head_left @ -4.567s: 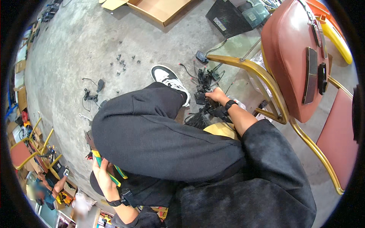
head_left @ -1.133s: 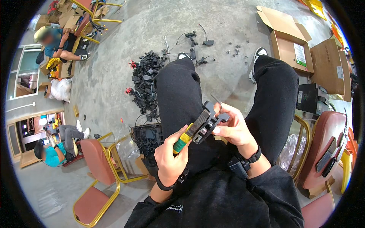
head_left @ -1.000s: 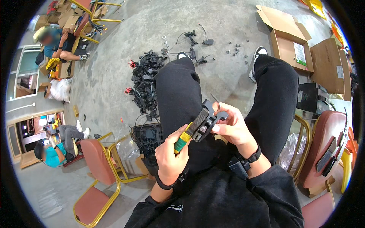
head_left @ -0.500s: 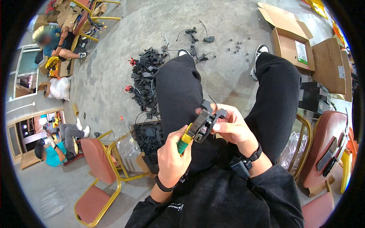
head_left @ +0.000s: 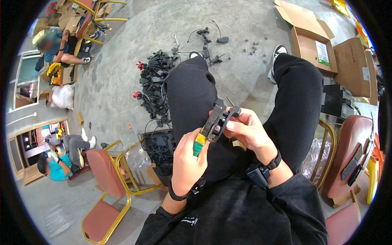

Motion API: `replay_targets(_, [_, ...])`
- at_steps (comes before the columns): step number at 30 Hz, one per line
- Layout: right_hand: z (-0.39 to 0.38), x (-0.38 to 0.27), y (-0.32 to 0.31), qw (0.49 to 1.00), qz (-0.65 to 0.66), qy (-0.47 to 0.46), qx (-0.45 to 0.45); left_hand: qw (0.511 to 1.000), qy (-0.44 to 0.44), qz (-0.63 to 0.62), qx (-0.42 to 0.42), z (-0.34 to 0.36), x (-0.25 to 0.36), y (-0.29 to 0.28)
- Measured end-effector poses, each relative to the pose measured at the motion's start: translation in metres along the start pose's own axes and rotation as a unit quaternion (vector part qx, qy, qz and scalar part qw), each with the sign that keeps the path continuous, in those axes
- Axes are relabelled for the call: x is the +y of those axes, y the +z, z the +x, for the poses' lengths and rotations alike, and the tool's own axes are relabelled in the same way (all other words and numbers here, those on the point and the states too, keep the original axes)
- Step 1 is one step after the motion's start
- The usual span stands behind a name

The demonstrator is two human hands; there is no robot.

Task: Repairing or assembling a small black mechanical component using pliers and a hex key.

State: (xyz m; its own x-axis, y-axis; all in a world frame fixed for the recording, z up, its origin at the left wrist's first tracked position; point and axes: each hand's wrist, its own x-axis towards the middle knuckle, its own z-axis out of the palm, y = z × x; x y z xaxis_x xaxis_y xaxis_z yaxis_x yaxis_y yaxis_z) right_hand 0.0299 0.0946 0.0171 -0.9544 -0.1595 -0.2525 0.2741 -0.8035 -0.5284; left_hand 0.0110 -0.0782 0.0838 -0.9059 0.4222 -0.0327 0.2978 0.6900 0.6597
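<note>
My left hand [head_left: 188,157] is closed around the yellow and green handle of a tool that looks like pliers [head_left: 199,143]. Its dark metal head points up and away, over my lap. Against that head sits a black plastic clamp-like part [head_left: 233,112] with a curved end. My right hand [head_left: 252,132] pinches this part between thumb and fingers. The jaws overlap the black part, so I cannot tell how far they grip it. Both hands are close together between my knees.
A heap of black cables [head_left: 154,81] with red ends lies left of my leg. Small dark pieces [head_left: 254,47] are scattered ahead. An open cardboard box [head_left: 312,53] is at the far right. Chairs [head_left: 104,171] stand on both sides. Two people sit at the left.
The tool and black part have turned slightly in my hands. A thin dark strip that stuck up beside the part now shows apart from it, farther ahead. My left hand shifted slightly right.
</note>
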Motion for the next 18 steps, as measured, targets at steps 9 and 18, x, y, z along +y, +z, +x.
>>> replay_targets(9, [-0.003, -0.009, 0.014, 0.899, -0.408, -0.100, 0.127, 0.997, -0.020, 0.025, 0.069, 0.005, 0.010, -0.005])
replay_targets(18, [-0.003, -0.013, 0.007, 0.994, -0.054, -0.054, 0.077, 0.997, -0.036, 0.069, 0.020, 0.032, 0.013, -0.004])
